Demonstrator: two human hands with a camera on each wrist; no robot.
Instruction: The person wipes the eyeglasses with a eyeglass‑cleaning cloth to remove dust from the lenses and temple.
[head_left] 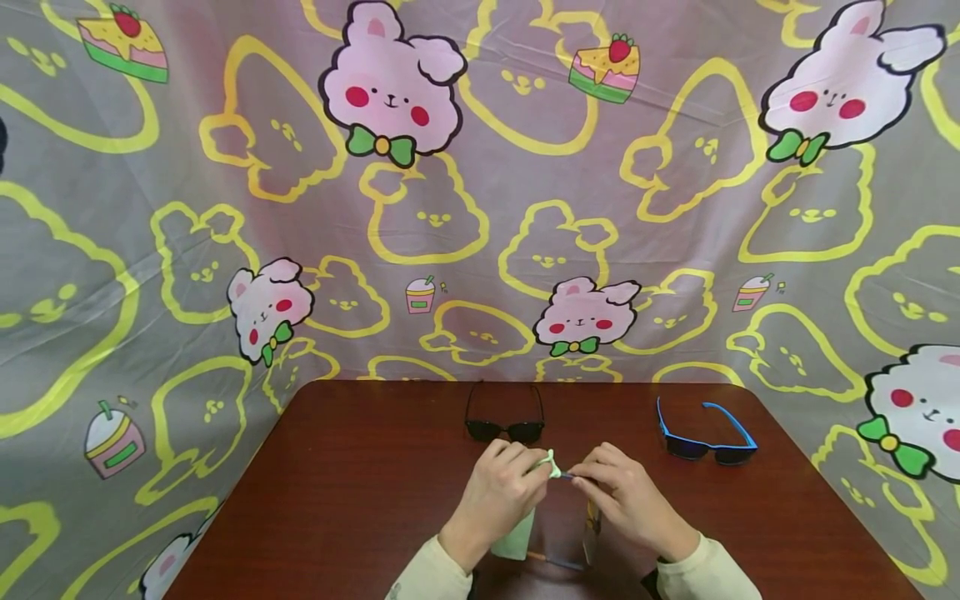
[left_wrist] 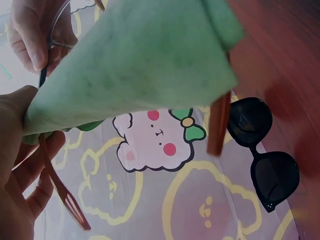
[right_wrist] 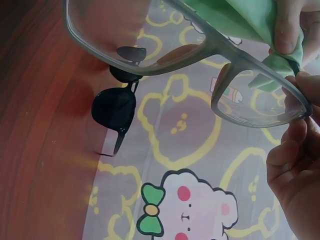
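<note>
In the head view my left hand grips a light green cloth, which is wrapped over one temple arm of a pair of eyeglasses. The right hand pinches these glasses by the frame corner, near the hinge. Seen from the right wrist, the eyeglasses have a grey frame and clear lenses. Brown temple tips stick out past the cloth in the left wrist view. The cloth hangs down from my left fingers and hides part of the arm inside it.
Black sunglasses lie on the dark red-brown table, just beyond my hands. Blue-framed sunglasses lie to the right with their arms unfolded. A patterned curtain surrounds the table's back and sides.
</note>
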